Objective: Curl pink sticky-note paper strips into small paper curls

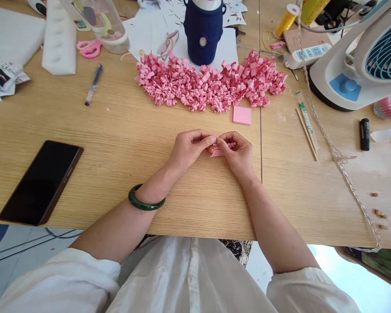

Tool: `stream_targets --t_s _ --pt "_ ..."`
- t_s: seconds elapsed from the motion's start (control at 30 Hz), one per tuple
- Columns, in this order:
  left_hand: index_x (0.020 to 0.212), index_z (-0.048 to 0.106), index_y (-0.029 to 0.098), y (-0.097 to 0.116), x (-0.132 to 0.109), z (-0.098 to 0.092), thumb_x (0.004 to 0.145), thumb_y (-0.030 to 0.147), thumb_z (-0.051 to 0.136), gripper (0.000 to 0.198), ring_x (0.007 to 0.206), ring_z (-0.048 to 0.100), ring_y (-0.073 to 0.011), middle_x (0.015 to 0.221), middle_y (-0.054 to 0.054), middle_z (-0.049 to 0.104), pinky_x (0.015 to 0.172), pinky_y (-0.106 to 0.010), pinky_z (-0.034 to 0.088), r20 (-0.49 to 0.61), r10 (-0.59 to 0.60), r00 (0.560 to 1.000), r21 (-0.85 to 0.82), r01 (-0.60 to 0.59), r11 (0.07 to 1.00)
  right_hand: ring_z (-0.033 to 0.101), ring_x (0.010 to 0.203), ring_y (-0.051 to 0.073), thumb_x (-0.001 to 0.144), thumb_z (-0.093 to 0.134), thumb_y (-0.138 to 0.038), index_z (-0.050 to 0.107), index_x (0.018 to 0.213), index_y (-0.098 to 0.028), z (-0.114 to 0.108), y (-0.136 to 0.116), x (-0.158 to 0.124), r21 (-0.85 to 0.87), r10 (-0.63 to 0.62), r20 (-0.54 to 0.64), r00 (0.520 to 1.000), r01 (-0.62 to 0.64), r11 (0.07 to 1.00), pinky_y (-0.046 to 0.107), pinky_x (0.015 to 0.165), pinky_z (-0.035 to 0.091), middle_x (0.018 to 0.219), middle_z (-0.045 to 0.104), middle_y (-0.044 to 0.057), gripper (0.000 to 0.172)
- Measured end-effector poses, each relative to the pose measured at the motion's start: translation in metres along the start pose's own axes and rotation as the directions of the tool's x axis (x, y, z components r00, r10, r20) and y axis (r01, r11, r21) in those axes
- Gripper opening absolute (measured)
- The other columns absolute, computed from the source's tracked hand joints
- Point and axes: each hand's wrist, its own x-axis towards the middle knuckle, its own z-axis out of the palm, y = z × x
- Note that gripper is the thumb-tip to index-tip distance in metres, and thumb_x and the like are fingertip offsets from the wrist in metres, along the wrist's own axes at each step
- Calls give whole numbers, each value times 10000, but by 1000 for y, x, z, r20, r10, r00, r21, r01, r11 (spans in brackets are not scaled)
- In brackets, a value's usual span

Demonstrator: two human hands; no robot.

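Near the middle of the wooden table (117,126), my left hand (193,149) and my right hand (236,153) meet fingertip to fingertip. Both pinch a small pink paper piece (217,152) with a cut or curled upper edge; the fingers partly hide it. Just beyond them lies a small stack of pink paper (241,115). A long heap of curled pink paper pieces (195,85) stretches behind that stack. A dark green bangle circles my left wrist.
A dark blue bottle (203,34) stands behind the heap. On the left are a phone (42,182), a pen (94,84) and pink scissors (89,48). A fan (348,69), a power strip (308,55), wooden sticks (306,134) and a twisted cord (342,167) lie right.
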Motion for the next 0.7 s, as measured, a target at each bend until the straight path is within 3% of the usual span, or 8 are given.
stream_targets --t_s 0.33,0.53,0.7 --pt "760 787 153 -1 4 -5 739 344 823 195 611 634 -122 634 -8 705 680 -276 544 103 -72 992 -162 88 983 648 645 117 749 846 -533 672 769 -206 -8 -4 3 106 77 117 990 -90 990 261 600 512 741 685 -8 371" --pt "756 788 157 2 5 -10 733 325 842 178 608 639 -124 606 -4 690 686 -281 547 217 -110 970 -210 157 965 659 630 124 712 876 -544 688 770 -203 -13 -6 3 160 92 206 974 -127 979 264 601 536 719 704 -8 394" --pt "760 786 163 3 5 -13 737 354 842 201 614 634 -126 615 -4 685 676 -278 547 229 -122 966 -210 171 963 681 598 129 729 879 -500 704 752 -193 -12 -10 2 206 91 242 966 -143 968 270 596 555 699 718 -5 354"
